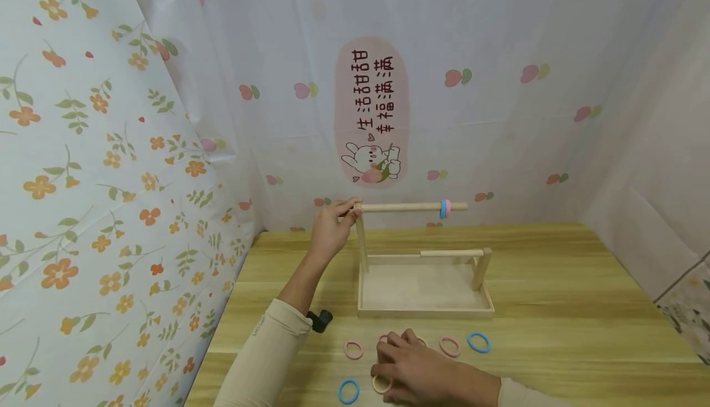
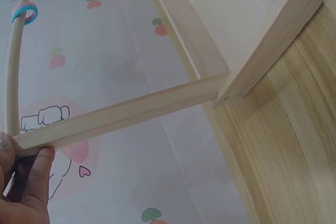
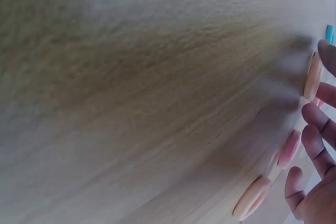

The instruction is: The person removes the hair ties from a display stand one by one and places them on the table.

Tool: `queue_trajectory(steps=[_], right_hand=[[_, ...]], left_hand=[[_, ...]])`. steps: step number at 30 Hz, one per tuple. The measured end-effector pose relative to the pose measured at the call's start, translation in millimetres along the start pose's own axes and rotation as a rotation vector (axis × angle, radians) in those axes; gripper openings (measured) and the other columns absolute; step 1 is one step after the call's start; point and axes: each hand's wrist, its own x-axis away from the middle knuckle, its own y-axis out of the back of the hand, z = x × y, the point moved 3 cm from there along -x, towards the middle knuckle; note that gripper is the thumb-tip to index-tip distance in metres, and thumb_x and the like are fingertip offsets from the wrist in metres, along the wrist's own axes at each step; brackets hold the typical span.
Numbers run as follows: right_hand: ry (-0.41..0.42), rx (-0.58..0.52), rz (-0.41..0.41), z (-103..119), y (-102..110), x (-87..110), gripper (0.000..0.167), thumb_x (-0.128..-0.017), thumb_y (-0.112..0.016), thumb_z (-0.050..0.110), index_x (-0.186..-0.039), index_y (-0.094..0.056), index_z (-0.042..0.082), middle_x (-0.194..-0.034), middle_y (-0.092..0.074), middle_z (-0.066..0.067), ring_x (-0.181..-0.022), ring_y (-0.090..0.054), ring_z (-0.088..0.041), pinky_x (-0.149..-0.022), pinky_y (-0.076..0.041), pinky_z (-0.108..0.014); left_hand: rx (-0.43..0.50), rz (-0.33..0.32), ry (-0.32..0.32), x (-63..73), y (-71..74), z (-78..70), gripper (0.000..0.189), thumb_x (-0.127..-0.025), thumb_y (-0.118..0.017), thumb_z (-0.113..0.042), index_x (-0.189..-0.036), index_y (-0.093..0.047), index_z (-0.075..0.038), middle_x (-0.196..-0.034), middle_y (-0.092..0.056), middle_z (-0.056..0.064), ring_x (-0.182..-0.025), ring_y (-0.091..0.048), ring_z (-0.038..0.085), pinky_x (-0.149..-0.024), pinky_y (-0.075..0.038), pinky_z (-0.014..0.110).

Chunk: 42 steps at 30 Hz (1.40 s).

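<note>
My left hand [image 1: 331,225] pinches the top corner of a wooden rack's tall post [image 2: 126,109], where the upper rod [image 1: 399,208] joins it. A blue ring [image 1: 443,209] and a pink ring [image 1: 448,205] hang side by side near that rod's free end. Low over the tabletop, my right hand [image 1: 416,367] has thumb and index finger at opposite edges of a beige ring [image 1: 382,385]. Its other fingers spread over more rings, partly hiding them. In the right wrist view a pink ring [image 3: 289,149] and another beige ring [image 3: 252,199] lie near the fingertips.
The rack's tray base [image 1: 424,314] stands behind the rings, with a shorter rod [image 1: 452,253] on its right post. Around the right hand lie pink rings [image 1: 354,350] and blue rings [image 1: 479,342]. A small black object [image 1: 320,320] is by the left forearm. A patterned curtain hangs behind.
</note>
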Motion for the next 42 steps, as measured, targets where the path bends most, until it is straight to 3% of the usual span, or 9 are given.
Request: queue_trajectory(steps=[7, 14, 17, 20, 24, 29, 32, 37, 42], right_hand=[[-0.043, -0.016, -0.017, -7, 8, 1.7, 0.032, -0.107, -0.068, 0.057, -0.128, -0.073, 0.033, -0.114, -0.055, 0.014, -0.103, -0.044, -0.004, -0.087, -0.035, -0.025], [-0.081, 0.013, -0.012, -21, 23, 6.9, 0.035, -0.108, -0.07, 0.051, -0.135, -0.075, 0.029, -0.119, -0.06, 0.012, -0.109, -0.05, -0.007, -0.09, -0.05, -0.036], [-0.104, 0.009, -0.036, -29, 32, 9.5, 0.037, -0.105, -0.075, 0.049, -0.135, -0.076, 0.027, -0.117, -0.06, 0.013, -0.108, -0.05, -0.007, -0.09, -0.047, -0.033], [-0.125, -0.008, -0.066, -36, 42, 11.3, 0.038, -0.103, -0.079, 0.047, -0.134, -0.077, 0.026, -0.116, -0.06, 0.013, -0.105, -0.049, -0.007, -0.086, -0.039, -0.027], [-0.132, 0.034, -0.115, -45, 56, 13.7, 0.037, -0.099, -0.083, 0.045, -0.131, -0.078, 0.026, -0.114, -0.063, 0.013, -0.102, -0.05, -0.007, -0.083, -0.042, -0.028], [-0.148, 0.136, -0.147, -57, 70, 18.2, 0.034, -0.105, -0.074, 0.053, -0.129, -0.078, 0.03, -0.11, -0.061, 0.014, -0.1, -0.051, -0.008, -0.082, -0.045, -0.032], [-0.156, 0.156, -0.16, -64, 78, 19.5, 0.035, -0.108, -0.068, 0.056, -0.128, -0.078, 0.03, -0.111, -0.063, 0.014, -0.1, -0.052, -0.01, -0.083, -0.046, -0.033], [-0.152, 0.192, -0.181, -74, 91, 21.4, 0.038, -0.097, -0.086, 0.047, -0.128, -0.078, 0.027, -0.113, -0.064, 0.011, -0.101, -0.055, -0.011, -0.082, -0.046, -0.034], [-0.145, 0.206, -0.234, -83, 103, 23.6, 0.038, -0.097, -0.086, 0.044, -0.128, -0.079, 0.024, -0.112, -0.066, 0.008, -0.101, -0.056, -0.013, -0.081, -0.052, -0.039]], left_hand=[[0.004, 0.009, 0.009, -0.2, -0.4, 0.2, 0.036, -0.106, -0.074, -0.028, -0.136, -0.08, -0.009, -0.13, -0.081, 0.014, -0.102, -0.081, 0.031, -0.08, -0.064, 0.043], [0.009, 0.011, 0.024, -0.2, 0.0, -0.1, 0.035, -0.106, -0.075, -0.029, -0.137, -0.08, -0.013, -0.13, -0.081, 0.012, -0.099, -0.08, 0.029, -0.075, -0.056, 0.032], [0.009, 0.011, 0.025, -0.3, 0.0, -0.6, 0.035, -0.106, -0.075, -0.029, -0.137, -0.08, -0.015, -0.13, -0.081, 0.011, -0.098, -0.079, 0.028, -0.072, -0.054, 0.029], [0.005, 0.014, 0.026, 0.0, 0.0, -0.8, 0.035, -0.106, -0.075, -0.029, -0.137, -0.08, -0.014, -0.13, -0.081, 0.011, -0.097, -0.08, 0.028, -0.071, -0.056, 0.031], [0.002, 0.013, 0.019, -0.1, 0.1, -1.0, 0.036, -0.106, -0.075, -0.029, -0.137, -0.08, -0.011, -0.13, -0.081, 0.013, -0.103, -0.081, 0.03, -0.08, -0.063, 0.04], [0.008, 0.015, 0.019, -0.8, -0.5, -0.8, 0.036, -0.106, -0.074, -0.028, -0.137, -0.08, -0.01, -0.131, -0.081, 0.013, -0.106, -0.081, 0.033, -0.088, -0.066, 0.05], [0.01, 0.015, 0.016, -1.1, -0.6, -1.0, 0.036, -0.106, -0.074, -0.028, -0.136, -0.08, -0.009, -0.13, -0.081, 0.014, -0.104, -0.081, 0.033, -0.087, -0.066, 0.051], [0.02, 0.011, 0.013, -0.4, 0.1, -2.6, 0.036, -0.106, -0.074, -0.027, -0.136, -0.08, -0.009, -0.13, -0.081, 0.014, -0.098, -0.081, 0.032, -0.081, -0.065, 0.048], [0.009, 0.015, 0.019, 0.3, -0.1, -2.7, 0.034, -0.106, -0.074, -0.026, -0.137, -0.08, -0.012, -0.131, -0.081, 0.013, -0.103, -0.082, 0.031, -0.082, -0.066, 0.045]])
